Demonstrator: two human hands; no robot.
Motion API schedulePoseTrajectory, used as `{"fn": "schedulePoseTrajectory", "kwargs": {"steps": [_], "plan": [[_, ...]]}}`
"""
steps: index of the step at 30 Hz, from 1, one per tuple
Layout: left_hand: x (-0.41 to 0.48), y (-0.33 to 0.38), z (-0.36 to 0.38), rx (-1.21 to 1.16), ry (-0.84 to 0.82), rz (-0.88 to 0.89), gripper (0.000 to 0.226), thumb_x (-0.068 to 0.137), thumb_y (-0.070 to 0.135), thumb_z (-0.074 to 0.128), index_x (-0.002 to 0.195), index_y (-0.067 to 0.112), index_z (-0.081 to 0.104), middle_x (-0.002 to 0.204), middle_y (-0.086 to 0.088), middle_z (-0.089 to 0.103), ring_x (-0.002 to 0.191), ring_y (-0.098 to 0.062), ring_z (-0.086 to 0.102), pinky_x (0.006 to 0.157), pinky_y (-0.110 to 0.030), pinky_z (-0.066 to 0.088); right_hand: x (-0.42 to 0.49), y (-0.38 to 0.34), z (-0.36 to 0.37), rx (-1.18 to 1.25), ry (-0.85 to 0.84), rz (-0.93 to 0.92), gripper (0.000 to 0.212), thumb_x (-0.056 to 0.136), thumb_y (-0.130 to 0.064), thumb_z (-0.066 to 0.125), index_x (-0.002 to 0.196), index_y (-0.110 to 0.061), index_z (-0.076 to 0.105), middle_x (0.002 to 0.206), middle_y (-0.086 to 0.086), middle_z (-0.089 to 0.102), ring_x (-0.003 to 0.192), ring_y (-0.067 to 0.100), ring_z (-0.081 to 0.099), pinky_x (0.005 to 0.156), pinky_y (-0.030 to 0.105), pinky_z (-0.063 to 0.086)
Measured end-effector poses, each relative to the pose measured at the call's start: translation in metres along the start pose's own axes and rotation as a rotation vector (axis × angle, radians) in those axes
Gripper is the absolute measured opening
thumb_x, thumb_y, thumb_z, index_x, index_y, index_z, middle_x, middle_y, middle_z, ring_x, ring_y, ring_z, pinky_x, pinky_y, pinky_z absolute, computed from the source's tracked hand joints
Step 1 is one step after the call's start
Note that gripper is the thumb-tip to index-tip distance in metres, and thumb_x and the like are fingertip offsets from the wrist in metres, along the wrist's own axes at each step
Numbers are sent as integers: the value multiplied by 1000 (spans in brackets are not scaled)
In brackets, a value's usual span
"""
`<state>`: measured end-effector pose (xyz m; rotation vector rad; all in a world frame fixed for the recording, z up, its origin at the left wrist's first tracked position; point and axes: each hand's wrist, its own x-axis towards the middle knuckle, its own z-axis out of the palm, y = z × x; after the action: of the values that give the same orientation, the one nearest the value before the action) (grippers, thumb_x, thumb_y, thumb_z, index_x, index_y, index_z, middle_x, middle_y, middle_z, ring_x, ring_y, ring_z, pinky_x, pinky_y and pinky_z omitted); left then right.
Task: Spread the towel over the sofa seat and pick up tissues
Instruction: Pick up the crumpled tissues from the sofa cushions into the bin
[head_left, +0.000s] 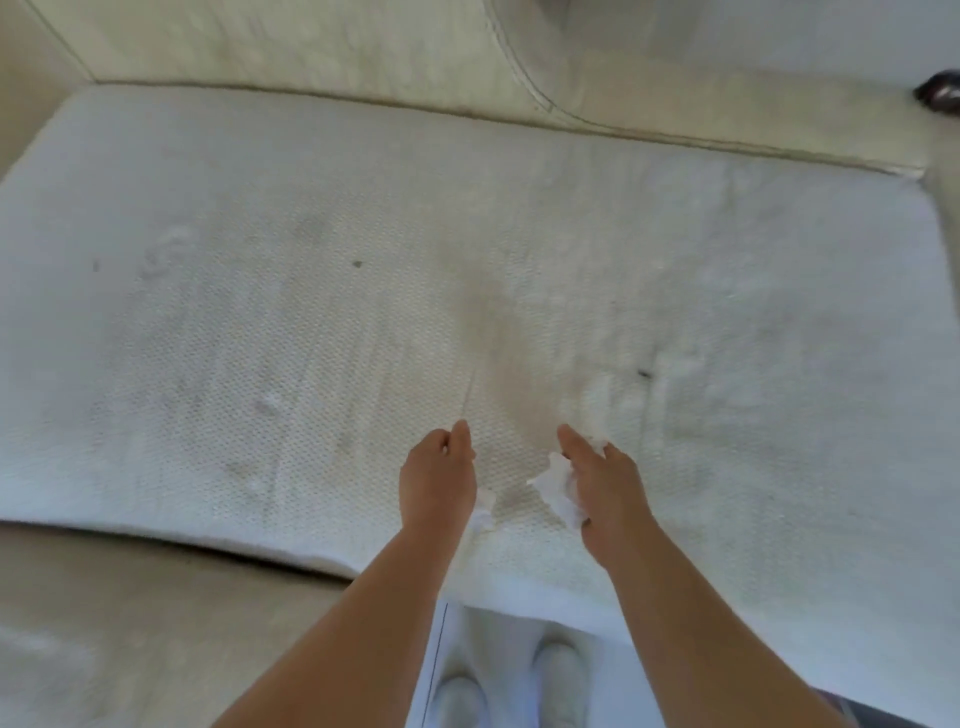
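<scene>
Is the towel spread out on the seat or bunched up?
Spread: the towel lies flat across the sofa, its left, back and front edges visible, barely wrinkled.

Left hand (436, 483), right hand (608, 493), forearms (363, 623) bare; feet in pale whitish round-toed shoes (558, 670).

The white towel (260, 312) lies spread flat over the sofa (156, 623). Near its front edge, the left hand (436, 483) grips a tissue scrap (482, 506). The right hand (610, 493) grips a tissue wad (553, 486).
</scene>
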<state>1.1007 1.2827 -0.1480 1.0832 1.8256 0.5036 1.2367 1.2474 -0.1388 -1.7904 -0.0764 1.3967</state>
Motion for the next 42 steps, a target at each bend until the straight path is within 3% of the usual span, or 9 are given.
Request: {"fn": "schedulePoseTrajectory", "kwargs": {"steps": [10, 17, 20, 24, 32, 36, 39, 41, 42], "plan": [[-128, 20, 130, -17, -202, 65, 40, 95, 33, 45, 60, 14, 54, 61, -1, 56, 61, -19, 50, 65, -32, 39, -41, 35, -193, 226, 250, 1, 23, 86, -31, 65, 73, -13, 57, 67, 4, 53, 61, 19, 50, 57, 30, 41], [-231, -2, 220, 55, -303, 72, 41, 96, 34, 44, 62, 13, 56, 60, -2, 56, 61, -19, 51, 68, -32, 39, -71, 92, -323, 306, 337, 76, 24, 84, -39, 65, 86, -16, 58, 82, 6, 59, 75, 23, 58, 75, 39, 50], [-273, -13, 255, 99, -356, 77, 42, 96, 34, 44, 62, 13, 55, 61, -2, 56, 62, -20, 51, 67, -31, 39, -86, 127, -378, 357, 383, 148, 54, 69, -52, 70, 107, -14, 61, 98, 13, 66, 87, 31, 65, 82, 45, 55], [-326, -21, 291, 193, -429, 126, 40, 95, 33, 42, 64, 10, 55, 66, -3, 56, 63, -19, 49, 58, -30, 37, -111, 170, -442, 426, 478, 228, 25, 86, -37, 61, 94, -13, 62, 89, 12, 62, 80, 28, 61, 78, 40, 51], [-385, -57, 337, 376, -567, 171, 38, 95, 31, 39, 67, 8, 50, 67, -7, 52, 66, -24, 47, 64, -33, 37, -133, 240, -489, 556, 633, 279, 37, 84, -36, 65, 109, -8, 60, 92, 11, 68, 85, 29, 64, 79, 38, 51], [-399, -83, 356, 481, -641, 138, 32, 96, 30, 41, 72, 14, 55, 90, -20, 64, 87, -36, 59, 76, -39, 45, -132, 264, -498, 561, 681, 301, 41, 88, -28, 62, 119, -1, 56, 90, 8, 62, 84, 25, 56, 77, 34, 45], [-404, -97, 368, 551, -681, 67, 25, 95, 22, 41, 98, 5, 59, 92, -14, 61, 84, -28, 58, 70, -35, 43, -131, 277, -501, 561, 698, 308, 37, 88, -23, 61, 119, -5, 56, 84, 4, 59, 85, 25, 53, 77, 32, 39], [-405, -103, 375, 591, -729, 10, 23, 96, 17, 39, 103, 2, 55, 85, -9, 54, 71, -20, 49, 65, -33, 39, -126, 284, -500, 569, 703, 301, 41, 87, -24, 63, 123, -6, 53, 93, 6, 62, 89, 26, 55, 79, 32, 39], [-404, -107, 380, 606, -765, -7, 25, 97, 17, 39, 108, 2, 56, 90, -9, 53, 75, -20, 49, 71, -35, 42, -123, 288, -499, 566, 702, 297, 45, 86, -25, 63, 125, -7, 52, 103, 9, 63, 95, 28, 57, 81, 32, 40]]}}
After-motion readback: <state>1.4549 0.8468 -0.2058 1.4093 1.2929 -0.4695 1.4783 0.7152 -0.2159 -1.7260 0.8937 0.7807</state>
